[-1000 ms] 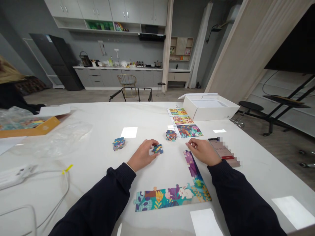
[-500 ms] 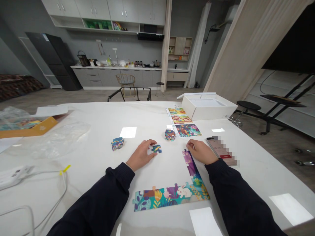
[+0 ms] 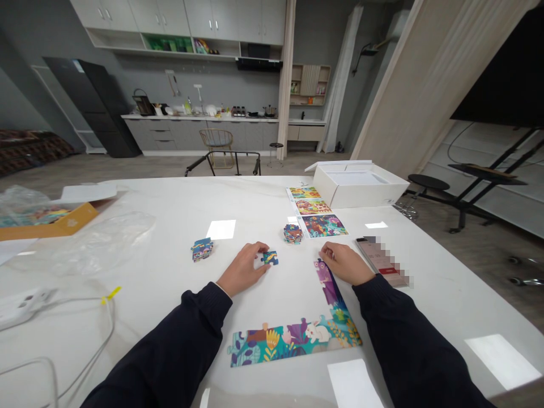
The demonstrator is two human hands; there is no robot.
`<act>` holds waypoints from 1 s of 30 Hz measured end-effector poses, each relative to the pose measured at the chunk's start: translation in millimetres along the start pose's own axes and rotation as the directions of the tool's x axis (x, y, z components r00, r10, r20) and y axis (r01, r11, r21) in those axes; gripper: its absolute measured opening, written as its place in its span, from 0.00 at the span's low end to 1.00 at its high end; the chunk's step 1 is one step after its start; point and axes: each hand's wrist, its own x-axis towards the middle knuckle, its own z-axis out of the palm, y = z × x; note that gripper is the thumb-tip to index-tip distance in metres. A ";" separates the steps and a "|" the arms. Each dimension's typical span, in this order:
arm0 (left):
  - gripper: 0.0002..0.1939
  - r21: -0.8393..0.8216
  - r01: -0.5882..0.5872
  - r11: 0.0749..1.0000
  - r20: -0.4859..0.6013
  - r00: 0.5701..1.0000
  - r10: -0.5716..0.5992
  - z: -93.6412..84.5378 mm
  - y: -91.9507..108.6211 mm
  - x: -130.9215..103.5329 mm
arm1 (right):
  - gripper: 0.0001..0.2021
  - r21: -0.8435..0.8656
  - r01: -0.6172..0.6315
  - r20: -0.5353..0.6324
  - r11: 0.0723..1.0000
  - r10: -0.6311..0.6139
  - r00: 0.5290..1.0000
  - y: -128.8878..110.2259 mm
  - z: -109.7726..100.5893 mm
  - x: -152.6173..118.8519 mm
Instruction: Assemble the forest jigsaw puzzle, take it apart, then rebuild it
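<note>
My left hand (image 3: 244, 267) pinches a small blue puzzle piece (image 3: 270, 258) with yellow on it between thumb and fingers, just over the table. An L-shaped run of joined puzzle pieces (image 3: 293, 340) lies in front of me, with a white rabbit in its bottom row and a purple figure up its right side. At the top of that right side, my right hand (image 3: 347, 263) rests with curled fingers; its fingertips hide whatever is in them. One stack of puzzle pieces (image 3: 202, 249) lies left of my left hand. Another stack (image 3: 293, 234) lies beyond and between my hands.
A picture sheet (image 3: 325, 225) lies before a white box (image 3: 361, 184). Right of my right hand is a phone (image 3: 378, 260). At left are an orange box (image 3: 76, 220), clear plastic wrap (image 3: 110, 238) and a power strip (image 3: 25, 306) with cables on the white table (image 3: 170, 198).
Both hands stay almost where they were, the left with the same puzzle piece. The whole view has shifted very slightly.
</note>
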 end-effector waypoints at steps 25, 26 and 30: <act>0.18 0.310 0.208 0.928 -0.499 0.866 -0.028 -97.9 -48.4 -49.9 | 0.09 0.004 0.054 0.017 0.999 -0.054 0.998 8.2 4.9 3.2; 0.19 0.311 0.242 0.919 -0.495 0.867 -0.061 -102.5 -58.0 -52.3 | 0.09 0.005 0.056 0.020 0.998 -0.056 0.998 9.4 5.5 3.8; 0.18 0.309 0.296 0.904 -0.461 0.878 -0.130 -104.9 -82.5 -56.2 | 0.10 0.016 0.077 0.008 0.997 -0.078 0.997 13.4 7.9 5.6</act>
